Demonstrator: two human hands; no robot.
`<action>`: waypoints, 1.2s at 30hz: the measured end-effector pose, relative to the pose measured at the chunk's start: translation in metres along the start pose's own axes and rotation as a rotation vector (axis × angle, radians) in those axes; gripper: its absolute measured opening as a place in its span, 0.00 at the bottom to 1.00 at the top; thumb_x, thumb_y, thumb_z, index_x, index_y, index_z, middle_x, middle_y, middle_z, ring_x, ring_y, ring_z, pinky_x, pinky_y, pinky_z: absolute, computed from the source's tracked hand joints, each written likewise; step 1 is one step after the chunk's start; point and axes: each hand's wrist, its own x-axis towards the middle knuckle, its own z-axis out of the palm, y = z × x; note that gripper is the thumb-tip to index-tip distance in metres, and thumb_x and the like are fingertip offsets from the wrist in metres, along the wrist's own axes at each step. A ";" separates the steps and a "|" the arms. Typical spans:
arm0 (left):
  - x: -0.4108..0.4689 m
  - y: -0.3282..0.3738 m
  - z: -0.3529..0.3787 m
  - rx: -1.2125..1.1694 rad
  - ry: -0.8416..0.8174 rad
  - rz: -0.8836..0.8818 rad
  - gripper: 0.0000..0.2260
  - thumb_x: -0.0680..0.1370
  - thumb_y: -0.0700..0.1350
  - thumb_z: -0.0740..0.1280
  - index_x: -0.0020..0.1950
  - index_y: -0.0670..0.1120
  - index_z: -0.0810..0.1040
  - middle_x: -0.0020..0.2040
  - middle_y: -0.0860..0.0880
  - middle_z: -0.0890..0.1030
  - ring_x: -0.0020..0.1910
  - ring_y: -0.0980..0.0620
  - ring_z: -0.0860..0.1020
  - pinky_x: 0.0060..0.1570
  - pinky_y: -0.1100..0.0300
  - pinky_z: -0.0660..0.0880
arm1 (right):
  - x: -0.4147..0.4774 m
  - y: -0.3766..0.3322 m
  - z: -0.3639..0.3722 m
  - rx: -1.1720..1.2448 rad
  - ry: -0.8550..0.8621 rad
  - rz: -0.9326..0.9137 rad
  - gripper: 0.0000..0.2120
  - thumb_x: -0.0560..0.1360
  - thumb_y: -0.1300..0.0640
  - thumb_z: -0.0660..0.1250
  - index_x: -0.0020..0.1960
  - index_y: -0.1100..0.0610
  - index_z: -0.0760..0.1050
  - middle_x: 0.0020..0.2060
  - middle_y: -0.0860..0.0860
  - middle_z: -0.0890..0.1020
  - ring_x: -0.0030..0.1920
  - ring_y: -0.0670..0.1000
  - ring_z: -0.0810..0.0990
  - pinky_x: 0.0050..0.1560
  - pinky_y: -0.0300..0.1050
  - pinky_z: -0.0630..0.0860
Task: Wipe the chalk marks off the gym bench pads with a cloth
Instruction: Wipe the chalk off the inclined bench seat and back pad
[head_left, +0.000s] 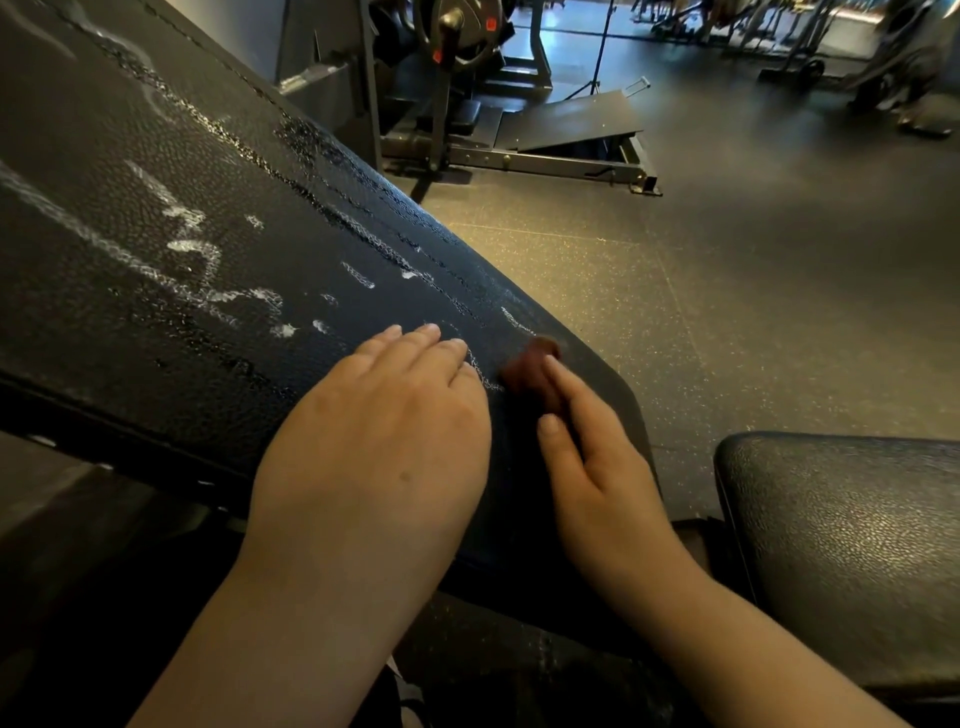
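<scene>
Pinching the cloth (527, 371) between thumb and fingers, the right hand (592, 467) sits near the lower end of the tilted back pad (130, 291). The cloth (a small dark reddish wad, too blurry to say much more) pokes out at about 11 o'clock from the hand and touches the pad. Just beside it at 9 o'clock, the left hand (384, 431) lies palm-down, flat on the same pad, fingers straight and pressed together. A thin chalk line runs between the two hands. Out at 10 to 11 o'clock from the left hand, the chalk marks (182, 239) are smeared white across the black textured pad, with shiny wet-looking streaks along the stitching. At 4 o'clock from the right hand is the seat pad (852, 545), apart from the back pad. Speckled rubber floor (753, 322) lies beyond, with a plate-loaded machine (457, 62) up at 12 o'clock.
</scene>
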 end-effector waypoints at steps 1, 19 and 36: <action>0.000 0.000 0.000 0.007 -0.005 0.002 0.25 0.71 0.39 0.50 0.55 0.36 0.84 0.56 0.38 0.84 0.58 0.39 0.82 0.61 0.41 0.74 | -0.008 -0.009 -0.002 0.014 -0.051 -0.068 0.24 0.82 0.55 0.61 0.76 0.41 0.64 0.71 0.36 0.69 0.71 0.34 0.66 0.72 0.33 0.62; -0.002 0.008 -0.016 -0.038 -0.148 -0.082 0.26 0.73 0.39 0.50 0.64 0.38 0.80 0.65 0.40 0.79 0.68 0.42 0.76 0.69 0.48 0.66 | -0.004 0.026 -0.032 -0.261 0.050 0.073 0.39 0.73 0.73 0.63 0.52 0.24 0.71 0.63 0.39 0.64 0.68 0.50 0.64 0.71 0.60 0.65; 0.000 0.006 -0.010 -0.047 -0.159 -0.079 0.25 0.71 0.39 0.49 0.53 0.38 0.85 0.54 0.40 0.85 0.58 0.41 0.82 0.60 0.45 0.75 | 0.050 0.027 -0.017 0.028 -0.024 0.248 0.29 0.70 0.53 0.63 0.72 0.50 0.71 0.67 0.47 0.72 0.65 0.53 0.76 0.68 0.58 0.73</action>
